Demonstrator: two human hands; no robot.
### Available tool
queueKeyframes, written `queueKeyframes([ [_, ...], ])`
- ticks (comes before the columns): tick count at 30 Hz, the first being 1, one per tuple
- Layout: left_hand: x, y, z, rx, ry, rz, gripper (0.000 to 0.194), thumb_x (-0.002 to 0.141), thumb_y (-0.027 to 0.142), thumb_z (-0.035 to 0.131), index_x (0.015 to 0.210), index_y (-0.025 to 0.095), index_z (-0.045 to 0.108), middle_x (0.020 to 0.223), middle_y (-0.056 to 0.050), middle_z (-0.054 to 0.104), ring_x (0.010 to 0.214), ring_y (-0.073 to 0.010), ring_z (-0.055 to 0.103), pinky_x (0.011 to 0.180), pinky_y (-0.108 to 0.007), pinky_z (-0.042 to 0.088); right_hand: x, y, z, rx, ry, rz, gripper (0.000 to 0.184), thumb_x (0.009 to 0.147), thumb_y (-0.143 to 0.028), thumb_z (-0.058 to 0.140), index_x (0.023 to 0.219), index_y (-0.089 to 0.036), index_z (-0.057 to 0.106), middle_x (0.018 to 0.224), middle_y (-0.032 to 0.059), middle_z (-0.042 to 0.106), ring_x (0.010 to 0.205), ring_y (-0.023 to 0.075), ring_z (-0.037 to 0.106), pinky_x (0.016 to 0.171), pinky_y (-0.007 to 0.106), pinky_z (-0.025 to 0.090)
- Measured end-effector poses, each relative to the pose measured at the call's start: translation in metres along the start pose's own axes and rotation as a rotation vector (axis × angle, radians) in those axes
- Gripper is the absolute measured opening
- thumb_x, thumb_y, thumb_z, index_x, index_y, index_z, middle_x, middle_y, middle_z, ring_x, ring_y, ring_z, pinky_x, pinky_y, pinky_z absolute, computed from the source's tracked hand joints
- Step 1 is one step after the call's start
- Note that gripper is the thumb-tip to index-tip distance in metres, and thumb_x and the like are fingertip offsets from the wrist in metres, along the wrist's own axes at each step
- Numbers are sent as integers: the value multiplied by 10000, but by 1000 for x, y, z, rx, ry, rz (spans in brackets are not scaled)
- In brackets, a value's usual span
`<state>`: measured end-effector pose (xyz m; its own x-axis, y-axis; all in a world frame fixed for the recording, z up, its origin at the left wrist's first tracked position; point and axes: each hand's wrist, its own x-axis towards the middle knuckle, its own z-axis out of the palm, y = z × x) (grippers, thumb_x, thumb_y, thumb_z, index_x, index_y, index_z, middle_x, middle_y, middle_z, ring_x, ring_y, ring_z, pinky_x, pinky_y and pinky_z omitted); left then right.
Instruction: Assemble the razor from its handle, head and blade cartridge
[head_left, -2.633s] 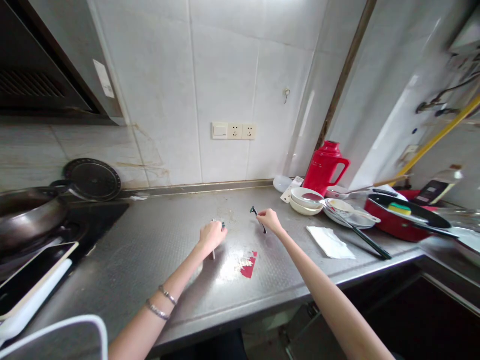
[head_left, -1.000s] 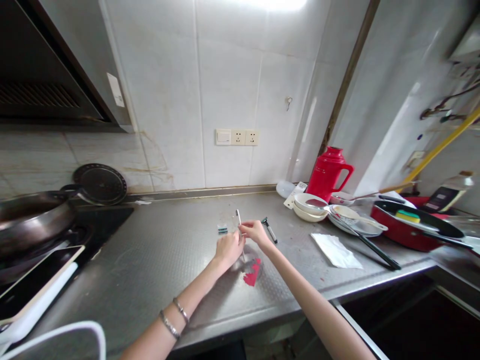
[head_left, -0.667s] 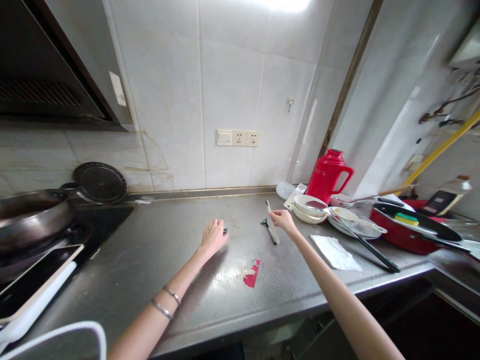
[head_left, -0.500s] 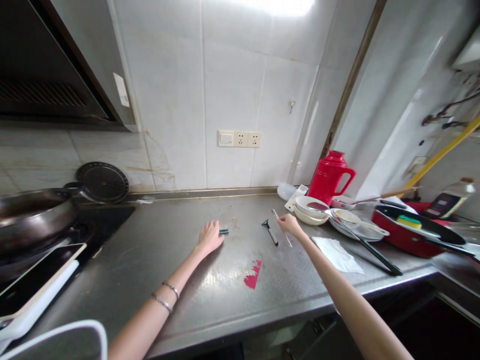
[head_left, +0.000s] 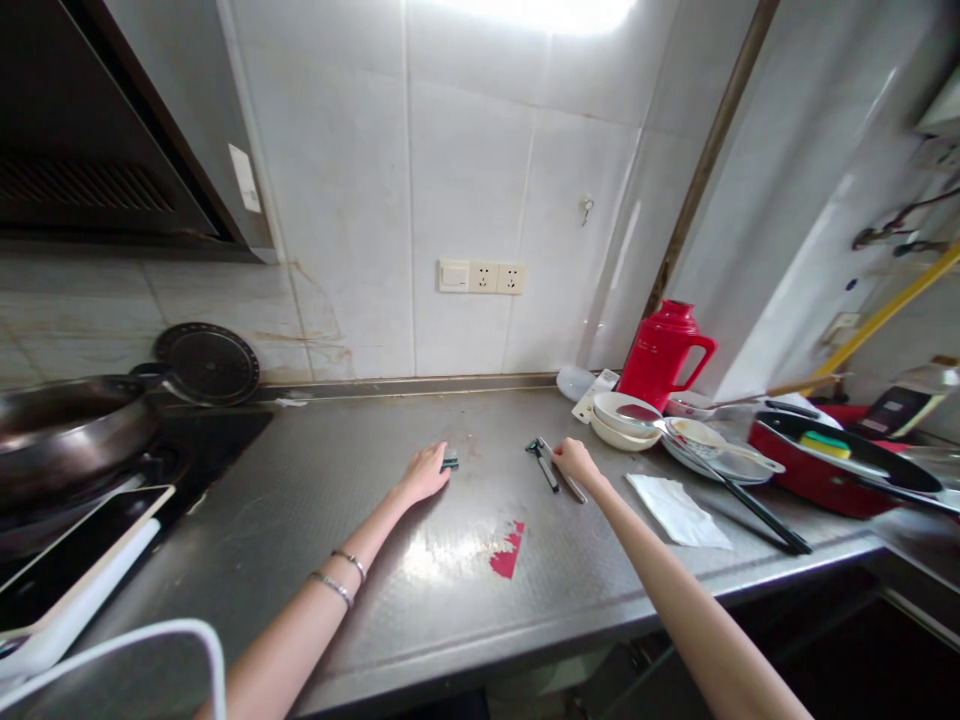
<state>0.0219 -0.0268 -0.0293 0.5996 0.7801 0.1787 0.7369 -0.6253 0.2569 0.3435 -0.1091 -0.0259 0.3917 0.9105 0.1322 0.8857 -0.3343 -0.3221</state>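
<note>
Low over the steel counter, my left hand (head_left: 427, 472) has its fingers and thumb closed around a small dark green item (head_left: 451, 463), largely covered by the hand. To the right, my right hand (head_left: 576, 462) pinches a slim pale grey stick-like item (head_left: 576, 489), whose exact kind I cannot make out. That item slants close alongside a razor (head_left: 546, 470) with a dark head and a clear-looking handle, which lies on the counter. Nearer me lies a torn piece of red paper (head_left: 508, 553), touched by neither hand.
White bowls (head_left: 624, 432), a red thermos jug (head_left: 666, 350) and a white tissue (head_left: 679, 510) are on the right. A black-handled ladle (head_left: 757, 510) and a red pan (head_left: 795, 470) lie beyond. A metal pan (head_left: 75, 430) and a phone (head_left: 82, 550) are on the left.
My right hand has brought the pale stick-like item down and left, so its upper end is now beside the razor's head. My left hand stays nearly in place.
</note>
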Motion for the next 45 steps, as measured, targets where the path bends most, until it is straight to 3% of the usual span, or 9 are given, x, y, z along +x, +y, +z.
queueKeyframes([
  [5, 1, -2, 1, -31, 34, 16, 421, 796, 234, 480, 1205, 141, 442, 1194, -136, 570, 1123, -223, 521, 941, -315, 368, -5, -3, -8, -18, 20, -12, 196, 726, -161, 514, 621, -115, 673, 622, 112, 653, 619, 166, 599, 521, 206, 339],
  [10, -1, 1, -4, -117, 65, -21, 389, 780, 246, 544, 1156, 172, 472, 1145, -99, 596, 1099, -215, 529, 939, -326, 376, -8, -15, -32, -25, 64, -71, 248, 752, -153, 460, 678, -93, 689, 699, 154, 667, 678, 194, 609, 581, 234, 368],
  [14, -6, 11, -9, -218, 113, 51, 455, 768, 290, 579, 1191, 182, 447, 1166, -96, 571, 1102, -210, 520, 942, -326, 382, -11, -42, -44, 84, 15, -301, 256, 737, -201, 539, 927, -138, 697, 875, 105, 680, 768, 171, 596, 693, 228, 406],
  [17, -11, 24, -12, -266, 104, 149, 536, 753, 320, 609, 1234, 187, 410, 1164, -87, 565, 1097, -206, 520, 936, -319, 390, -19, -65, -42, 192, -144, -519, 443, 680, -260, 638, 1109, -151, 631, 977, 91, 657, 773, 167, 587, 726, 255, 429],
  [21, -19, 42, -18, -290, 68, 229, 581, 748, 307, 623, 1266, 202, 381, 1220, -75, 543, 1147, -199, 487, 969, -312, 364, -33, -89, -32, 210, -300, -671, 649, 606, -315, 723, 1220, -193, 552, 1077, 93, 623, 823, 185, 584, 762, 288, 432],
  [25, -30, 57, -27, -328, 27, 252, 561, 755, 295, 616, 1265, 232, 391, 1278, -58, 515, 1171, -192, 476, 982, -301, 354, -44, -103, -28, 200, -331, -719, 681, 601, -294, 734, 1244, -213, 526, 1093, 92, 617, 832, 187, 587, 751, 283, 432],
  [31, -41, 68, -36, -363, -41, 173, 558, 772, 280, 586, 1285, 275, 367, 1274, -30, 531, 1169, -188, 486, 962, -305, 378, -51, -110, -26, 191, -299, -765, 594, 626, -266, 714, 1198, -201, 564, 979, 74, 648, 824, 190, 594, 717, 268, 436],
  [38, -43, 55, -32, -334, -7, 194, 625, 794, 357, 558, 1344, 236, 288, 1365, -76, 440, 1242, -199, 417, 1013, -321, 328, -42, -87, -34, 190, -277, -710, 572, 631, -258, 698, 1183, -176, 573, 1060, 93, 634, 843, 190, 602, 772, 291, 444],
  [45, -53, 20, -36, -285, 23, 116, 502, 844, 364, 476, 1308, 219, 350, 1329, -86, 481, 1211, -193, 454, 1004, -327, 345, 11, 3, -73, 120, -291, -417, 610, 637, -210, 655, 1234, -169, 538, 1140, 104, 620, 891, 202, 605, 822, 298, 447],
])
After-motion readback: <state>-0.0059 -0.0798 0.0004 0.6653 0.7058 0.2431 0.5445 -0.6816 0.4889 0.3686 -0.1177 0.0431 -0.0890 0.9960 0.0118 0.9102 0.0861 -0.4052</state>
